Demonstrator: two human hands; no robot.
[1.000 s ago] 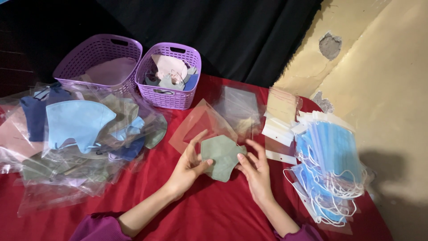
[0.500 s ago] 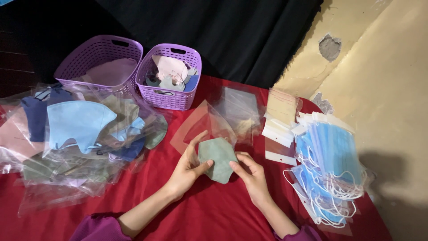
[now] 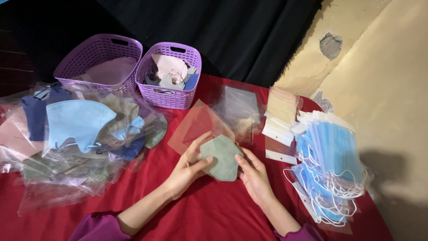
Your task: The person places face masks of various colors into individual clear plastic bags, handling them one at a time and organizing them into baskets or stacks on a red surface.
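Note:
A folded grey-green face mask is held just above the red tablecloth between both of my hands. My left hand grips its left edge, thumb on top. My right hand grips its right edge. Behind the mask lie clear plastic sleeves, flat on the cloth.
Two purple baskets stand at the back: the left basket with a pale mask, the right basket with several masks. A heap of bagged masks fills the left. Blue surgical masks and white-topped sleeves lie right. A tan wall stands at right.
Both hands have closed in on the grey-green mask, and it has been lifted slightly and folded flatter between them. The rest has not moved.

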